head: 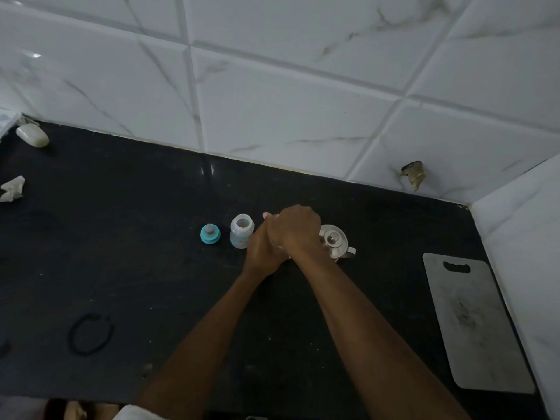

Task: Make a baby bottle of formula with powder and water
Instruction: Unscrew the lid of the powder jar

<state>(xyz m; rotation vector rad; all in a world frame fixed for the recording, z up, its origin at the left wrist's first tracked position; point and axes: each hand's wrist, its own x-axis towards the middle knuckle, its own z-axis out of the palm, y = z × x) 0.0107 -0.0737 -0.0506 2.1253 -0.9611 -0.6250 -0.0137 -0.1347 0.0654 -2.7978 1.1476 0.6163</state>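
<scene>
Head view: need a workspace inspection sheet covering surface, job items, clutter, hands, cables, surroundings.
Surface: black countertop, speckled with pale crumbs.
Job's things: baby bottle upright, top open; teal nipple cap apart on its left; lidded steel pot further right.
Clutter: soap bar, crumpled tissue, black hair band, cutting board at the right edge.
Hands: left hand and right hand grip a pale object, mostly hidden, between bottle and pot.
Cables: nothing seen.
Surroundings: white marbled wall tiles; a wad stuffed in a tile hole.
</scene>
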